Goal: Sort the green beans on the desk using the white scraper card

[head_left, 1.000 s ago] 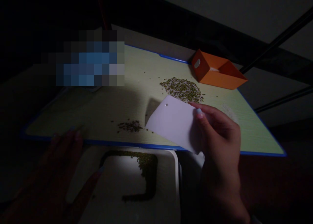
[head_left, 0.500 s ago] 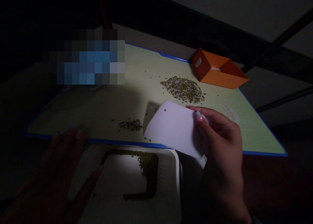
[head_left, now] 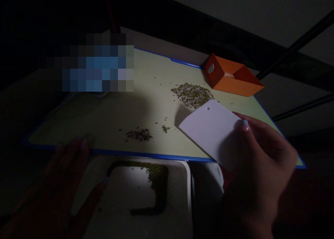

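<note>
My right hand (head_left: 266,152) pinches a white plastic scraper card (head_left: 212,131), with a small hole near one corner, between thumb and fingers. The card is held tilted over the board, its far corner in front of a pile of small green beans (head_left: 194,94). A small cluster of green beans (head_left: 165,128) and a darker heap (head_left: 139,134) lie to its left. In deep shadow, my left hand (head_left: 60,183) has its fingers spread, fingertips at the board's front edge and thumb over a white tray (head_left: 188,190). Green beans (head_left: 160,183) line the tray's sides.
The pale yellow board (head_left: 125,117) has a blue rim. An orange open box (head_left: 232,75) stands at its back right corner. A blurred-out patch (head_left: 99,68) covers the back left. Dark bars run along the right.
My right hand has moved the card right, away from the small cluster of beans, which now shows. My left hand stays about where it was.
</note>
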Available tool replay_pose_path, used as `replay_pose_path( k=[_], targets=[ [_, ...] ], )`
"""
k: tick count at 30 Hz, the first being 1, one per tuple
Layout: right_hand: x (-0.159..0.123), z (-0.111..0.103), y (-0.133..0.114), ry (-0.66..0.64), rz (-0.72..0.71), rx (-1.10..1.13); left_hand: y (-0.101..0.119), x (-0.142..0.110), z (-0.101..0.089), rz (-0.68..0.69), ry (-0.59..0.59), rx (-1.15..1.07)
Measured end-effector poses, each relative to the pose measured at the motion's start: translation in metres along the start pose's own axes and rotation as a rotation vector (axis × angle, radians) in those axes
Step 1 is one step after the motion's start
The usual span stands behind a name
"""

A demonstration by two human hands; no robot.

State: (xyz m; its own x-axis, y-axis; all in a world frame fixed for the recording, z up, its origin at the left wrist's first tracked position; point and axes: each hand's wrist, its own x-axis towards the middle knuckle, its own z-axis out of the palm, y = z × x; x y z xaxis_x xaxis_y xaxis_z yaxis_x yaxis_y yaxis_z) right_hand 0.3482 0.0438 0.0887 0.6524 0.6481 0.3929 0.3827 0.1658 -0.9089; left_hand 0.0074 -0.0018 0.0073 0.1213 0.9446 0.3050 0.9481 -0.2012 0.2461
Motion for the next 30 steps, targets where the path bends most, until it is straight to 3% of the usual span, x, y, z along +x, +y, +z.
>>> replay_pose_path(
  k=[8, 16, 23, 30],
  targets=[
    [-0.009, 0.007, 0.001, -0.135, 0.015, 0.015, 0.004, 0.008, 0.0, 0.035, 0.063, -0.033],
    [-0.005, 0.006, 0.009, -0.093, 0.024, 0.009, 0.003, 0.007, 0.0, 0.006, 0.045, -0.027],
    [-0.006, 0.009, 0.009, -0.133, -0.026, -0.003, 0.001, 0.006, 0.002, 0.007, 0.044, -0.024],
    [-0.002, 0.005, 0.015, -0.054, -0.006, -0.01, 0.003, 0.005, -0.001, 0.003, 0.067, -0.038]
  ],
)
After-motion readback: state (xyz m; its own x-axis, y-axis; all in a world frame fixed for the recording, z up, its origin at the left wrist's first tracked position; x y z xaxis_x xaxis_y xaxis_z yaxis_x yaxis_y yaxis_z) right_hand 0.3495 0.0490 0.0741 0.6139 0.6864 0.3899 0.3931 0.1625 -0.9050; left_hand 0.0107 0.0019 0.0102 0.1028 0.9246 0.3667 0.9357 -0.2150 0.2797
